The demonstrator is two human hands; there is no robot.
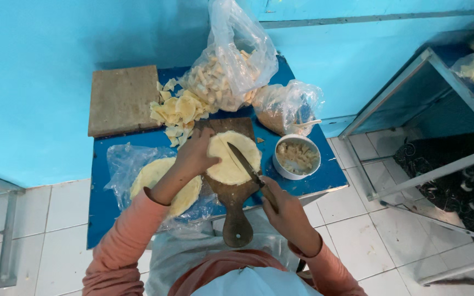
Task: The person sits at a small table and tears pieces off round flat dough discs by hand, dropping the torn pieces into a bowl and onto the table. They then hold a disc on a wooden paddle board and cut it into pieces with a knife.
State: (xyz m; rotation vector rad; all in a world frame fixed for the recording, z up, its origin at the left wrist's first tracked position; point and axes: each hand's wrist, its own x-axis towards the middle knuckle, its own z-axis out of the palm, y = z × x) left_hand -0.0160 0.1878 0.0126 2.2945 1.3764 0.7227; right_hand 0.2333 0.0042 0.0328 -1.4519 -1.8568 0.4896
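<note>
Dough round (231, 159) lies under flat left hand (196, 153); right hand (286, 211) clamps knife (245, 164).

Cutting board (236, 193): white bowl (297, 157) close right, dough scraps (179, 112) and bags (231, 66) behind, bagged dough rounds (157, 178) left; near handle end open.

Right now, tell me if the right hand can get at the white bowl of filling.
Probably yes. The right hand holds a knife over the dough round, and the white bowl sits just beside the board, with nothing between; the knife occupies that hand, though.
</note>
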